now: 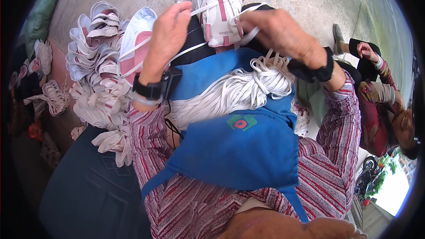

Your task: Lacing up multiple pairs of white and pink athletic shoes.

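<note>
A white and pink sneaker upper (223, 13), with mesh panels, rests over my knees at the top middle. My left hand (170, 31) is closed at its left side, pinching a white shoelace (201, 9) that runs to the eyelets. On the other side my right hand (281, 33), slightly blurred, curls at the upper's edge with white lace coming out from under its fingers. Its fingertips are partly hidden. In my lap, on a blue apron (241, 150), lies a thick bundle of white shoelaces (230, 90), gathered into a knot at its right end.
Stacked white and pink shoe uppers (99, 62) stand at my left, one large upper (138, 40) close to my left forearm. A dark plastic chair (97, 181) is beside me. Another person (376, 102) sits at the right. More lace bundles (55, 97) lie far left.
</note>
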Available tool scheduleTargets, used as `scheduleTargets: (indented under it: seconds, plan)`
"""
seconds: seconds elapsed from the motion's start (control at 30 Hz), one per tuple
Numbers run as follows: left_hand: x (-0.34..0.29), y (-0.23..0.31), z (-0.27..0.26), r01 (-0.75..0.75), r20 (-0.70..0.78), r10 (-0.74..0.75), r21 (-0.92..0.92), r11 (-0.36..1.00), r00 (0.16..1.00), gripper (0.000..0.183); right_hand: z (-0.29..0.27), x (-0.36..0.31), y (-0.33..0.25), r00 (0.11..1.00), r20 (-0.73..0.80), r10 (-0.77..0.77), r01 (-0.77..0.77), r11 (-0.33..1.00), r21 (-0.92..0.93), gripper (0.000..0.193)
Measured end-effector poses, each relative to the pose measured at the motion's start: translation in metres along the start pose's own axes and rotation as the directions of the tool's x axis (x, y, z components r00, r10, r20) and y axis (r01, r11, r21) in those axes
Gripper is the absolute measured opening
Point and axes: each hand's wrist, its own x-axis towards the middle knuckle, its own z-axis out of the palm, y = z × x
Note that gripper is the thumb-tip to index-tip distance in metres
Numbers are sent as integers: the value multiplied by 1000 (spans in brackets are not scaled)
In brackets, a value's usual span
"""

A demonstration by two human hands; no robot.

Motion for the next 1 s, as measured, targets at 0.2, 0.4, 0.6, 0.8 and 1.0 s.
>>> scheduleTargets:
  seconds: [0.2,0.4,0.6,0.8,1.0]
  plan:
    - [24,0,6,-115,214,31,395,912,976,44,-2,-8,34,949,-256,186,-211,975,-72,21]
    - [31,8,-2,30,337,-142,315,949,931,47,36,26,45,960,-154,235,-271,920,-284,26]
    - [34,9,-9,165,347,-198,122,979,917,37,34,30,54,985,-157,-67,-4,911,-412,18]
    - [45,-2,11,-312,75,311,436,844,947,22,26,36,65,992,20,124,-108,927,-360,32]
    - [26,1,-9,-256,-36,281,316,914,959,17,-5,4,32,995,-21,99,-95,986,139,23]
